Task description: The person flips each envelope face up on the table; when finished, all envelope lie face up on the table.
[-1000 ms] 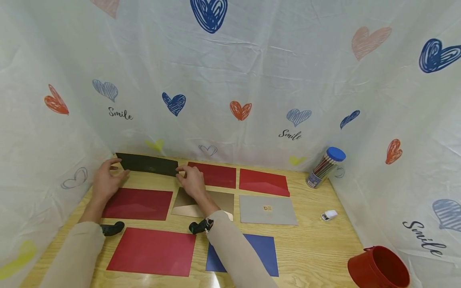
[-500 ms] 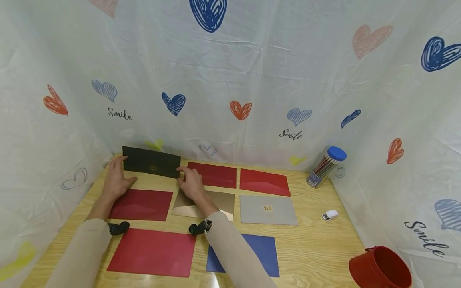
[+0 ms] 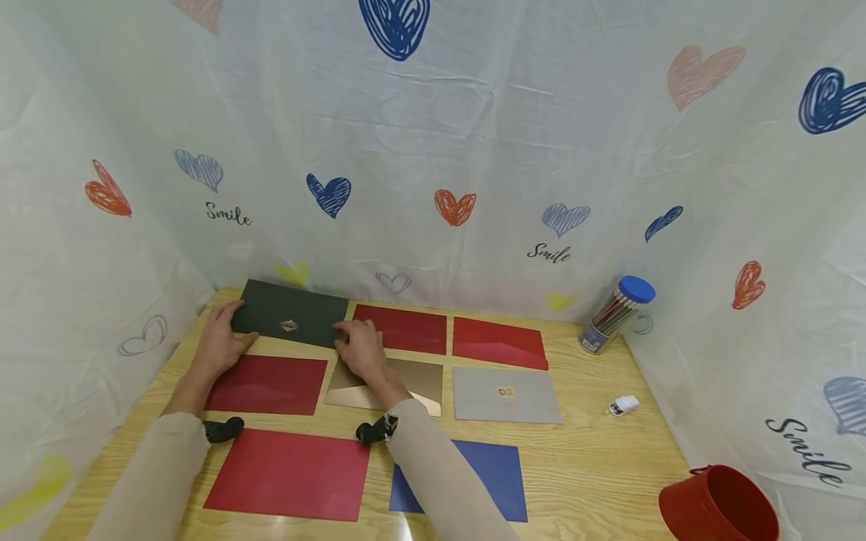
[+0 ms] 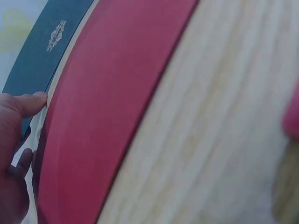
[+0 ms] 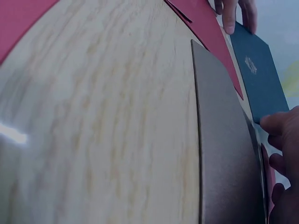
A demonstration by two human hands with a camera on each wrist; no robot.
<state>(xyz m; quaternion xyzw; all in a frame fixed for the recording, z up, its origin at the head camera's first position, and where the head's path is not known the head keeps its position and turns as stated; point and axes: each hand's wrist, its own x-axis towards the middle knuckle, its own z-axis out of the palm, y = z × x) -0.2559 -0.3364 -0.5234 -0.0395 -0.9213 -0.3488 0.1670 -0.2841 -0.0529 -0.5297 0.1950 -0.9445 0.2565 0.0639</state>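
At the back left of the table lies a dark green envelope [image 3: 291, 312] with a small gold emblem, tilted slightly. My left hand [image 3: 219, 346] holds its left end, fingers at the side and thumb by the lower edge; the left wrist view shows the thumb against the green envelope [image 4: 39, 60]. At the opposite end my right hand [image 3: 363, 349] pinches the lower right corner. In the right wrist view the thumb lies on that corner of the green envelope [image 5: 257, 70], with the other fingers curled below.
Around it lie dark red envelopes [image 3: 267, 383], a bright red one [image 3: 498, 344], a gold one [image 3: 413, 376], a grey one [image 3: 507, 406], a large red one [image 3: 287, 473] and a blue one [image 3: 490, 473]. A pencil jar [image 3: 609, 323], small white bottle [image 3: 622, 406] and red bucket [image 3: 690, 503] stand right.
The green envelope, nearly upright before, has moved right and leaned back flatter, its emblem now plain. My left hand has shifted right with it; the right hand has hardly moved.
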